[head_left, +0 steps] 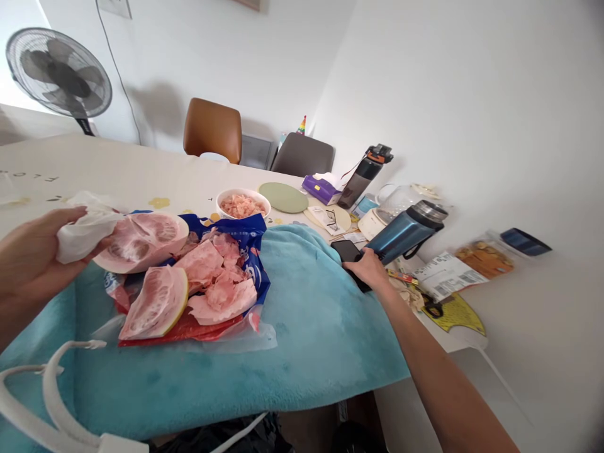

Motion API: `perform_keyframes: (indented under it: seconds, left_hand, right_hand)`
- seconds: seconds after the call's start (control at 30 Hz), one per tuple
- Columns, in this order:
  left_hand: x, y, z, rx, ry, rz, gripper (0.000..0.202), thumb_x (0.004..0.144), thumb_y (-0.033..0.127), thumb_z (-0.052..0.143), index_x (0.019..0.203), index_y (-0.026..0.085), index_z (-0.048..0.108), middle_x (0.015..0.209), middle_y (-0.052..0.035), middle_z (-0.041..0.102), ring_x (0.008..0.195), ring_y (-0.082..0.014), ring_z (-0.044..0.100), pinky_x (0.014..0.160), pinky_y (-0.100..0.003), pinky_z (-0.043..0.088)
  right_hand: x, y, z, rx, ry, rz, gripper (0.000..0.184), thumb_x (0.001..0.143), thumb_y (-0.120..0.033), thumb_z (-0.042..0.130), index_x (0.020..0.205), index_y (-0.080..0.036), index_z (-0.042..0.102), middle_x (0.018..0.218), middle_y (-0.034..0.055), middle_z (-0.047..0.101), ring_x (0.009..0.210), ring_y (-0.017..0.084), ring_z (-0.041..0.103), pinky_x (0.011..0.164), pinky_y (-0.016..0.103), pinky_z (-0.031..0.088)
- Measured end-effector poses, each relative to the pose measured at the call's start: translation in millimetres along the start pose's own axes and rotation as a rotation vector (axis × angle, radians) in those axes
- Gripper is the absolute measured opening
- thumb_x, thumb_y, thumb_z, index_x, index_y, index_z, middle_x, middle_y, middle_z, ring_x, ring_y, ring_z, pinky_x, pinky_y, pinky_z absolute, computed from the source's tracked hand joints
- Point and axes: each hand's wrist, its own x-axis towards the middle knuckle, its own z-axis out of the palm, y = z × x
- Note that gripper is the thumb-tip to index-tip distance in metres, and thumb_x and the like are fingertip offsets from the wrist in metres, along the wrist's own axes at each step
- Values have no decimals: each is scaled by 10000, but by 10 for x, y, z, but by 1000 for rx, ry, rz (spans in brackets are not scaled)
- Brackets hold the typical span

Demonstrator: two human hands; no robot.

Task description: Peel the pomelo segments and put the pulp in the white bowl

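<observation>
At the left, my left hand (33,255) is closed on a crumpled white tissue (85,234). Right beside it, a hollow pomelo rind half (146,239) shows its pink inside. A second rind piece (155,301) and torn pink peel (207,264) lie on a blue and red plastic bag (252,236). Over at the right, my right hand (370,269) grips a black phone (346,250) at the edge of a teal cloth (306,314). Its fingertips are partly hidden.
A white bowl (243,202) of pink pulp stands behind the bag. To the right are a blue flask (401,233), a dark bottle (361,182), a glass kettle (406,201), a purple tissue pack (321,189) and black scissors (433,308). White cable-like loops (61,377) cross the lower left.
</observation>
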Motion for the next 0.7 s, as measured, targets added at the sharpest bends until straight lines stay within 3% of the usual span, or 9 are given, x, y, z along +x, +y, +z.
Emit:
perform_keyframes:
  seconds: [0.2,0.47,0.7]
  left_hand:
    - [-29,-23,19,-22,-12,16,224,744,68,569,931,128,676,895,-24,678,644,-110,665,513,-186,585]
    - [-56,-10,71,-33,2,-7,219,758,50,526,907,131,664,911,-39,674,623,-106,658,489,-172,573]
    - [-81,-19,106,-16,-13,1,218,781,37,498,899,116,664,799,-9,665,584,-100,664,495,-170,574]
  right_hand:
    - [-124,-89,18,-31,133,-41,772,673,-434,678,1321,-96,428,1288,234,532,1201,390,520,934,468,441]
    - [-215,-69,75,-3,187,-63,909,708,-448,659,1432,-81,249,1289,246,533,1205,389,527,960,481,419]
    - [-276,2,189,73,418,-91,977,677,-387,684,1441,-49,177,1348,303,452,1245,423,465,980,531,393]
